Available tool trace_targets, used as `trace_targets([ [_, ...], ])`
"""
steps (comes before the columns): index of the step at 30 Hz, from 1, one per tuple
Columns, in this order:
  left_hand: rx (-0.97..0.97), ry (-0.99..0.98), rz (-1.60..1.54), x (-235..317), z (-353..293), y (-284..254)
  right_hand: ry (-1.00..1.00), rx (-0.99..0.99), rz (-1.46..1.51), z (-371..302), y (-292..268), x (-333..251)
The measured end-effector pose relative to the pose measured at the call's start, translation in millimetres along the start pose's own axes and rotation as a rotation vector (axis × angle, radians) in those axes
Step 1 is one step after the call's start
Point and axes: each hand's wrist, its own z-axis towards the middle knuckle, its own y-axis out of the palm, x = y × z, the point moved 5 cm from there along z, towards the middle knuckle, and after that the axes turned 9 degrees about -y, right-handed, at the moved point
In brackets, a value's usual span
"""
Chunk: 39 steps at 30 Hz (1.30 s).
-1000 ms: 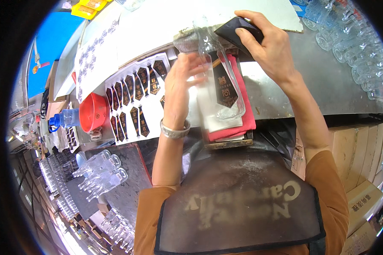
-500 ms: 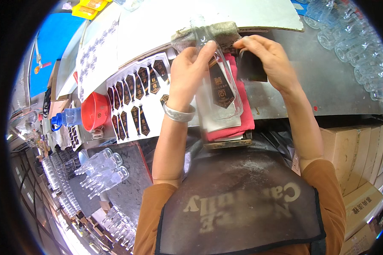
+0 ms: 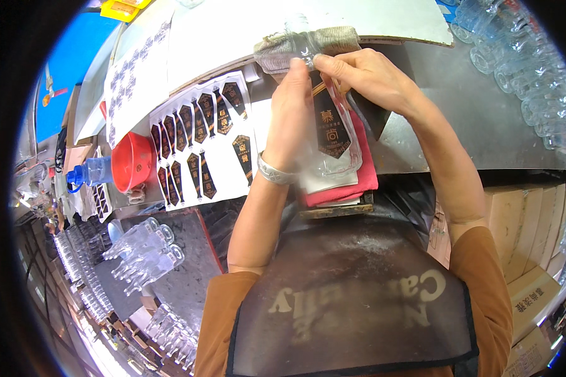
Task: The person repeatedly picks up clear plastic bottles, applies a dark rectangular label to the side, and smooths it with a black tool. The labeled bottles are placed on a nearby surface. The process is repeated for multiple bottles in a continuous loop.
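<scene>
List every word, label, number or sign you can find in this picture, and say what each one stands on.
I'll give places, not wording:
Brown apron: large pale letters, upside down, partly blurred.
Clear bottle: gold characters on its dark tie-shaped label.
White sheet: similar labels, characters mostly too small to read.
Cardboard box at right: a short row of dark characters.

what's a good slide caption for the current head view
Left hand and right hand at the neck of a clear bottle with a dark label, lying over pink cloth.

Bright light washes the white board (image 3: pixel 390 22) on the grey metal workbench (image 3: pixel 471 113)
</scene>
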Motion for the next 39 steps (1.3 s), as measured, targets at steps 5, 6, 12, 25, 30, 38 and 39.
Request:
trace_targets([
  [5, 0.037, -0.007, 0.091, -14.9, 4.8, -14.4, 0.023, -0.037, -0.123, 9.7, -3.7, -5.4],
  [6, 0.019, -0.003, 0.119, -15.1, 5.7, -15.6, 0.015, -0.030, -0.193, 10.7, -4.3, -8.1],
  [12, -0.012, -0.014, 0.077, -19.4, 9.8, -15.7, 0.079, -0.121, -0.214, 10.8, -9.0, -25.3],
  [25, 0.041, 0.159, 0.343, -5.7, -57.5, -25.1, -0.169, 0.302, 0.043, -37.7, -23.4, -34.5],
  [30, -0.025, 0.497, 0.865, -14.2, -85.6, -28.0, -0.468, 0.431, -0.115, -39.3, -22.2, -46.0],
  [38, 0.056, 0.517, 0.826, -26.1, -90.2, -27.2, -0.808, 0.140, -0.392, -85.2, 4.1, -99.1],
  [39, 0.058, 0.512, 0.820, -24.6, -91.3, -26.7, -0.789, 0.235, -0.441, -69.9, -4.0, -103.8],
])
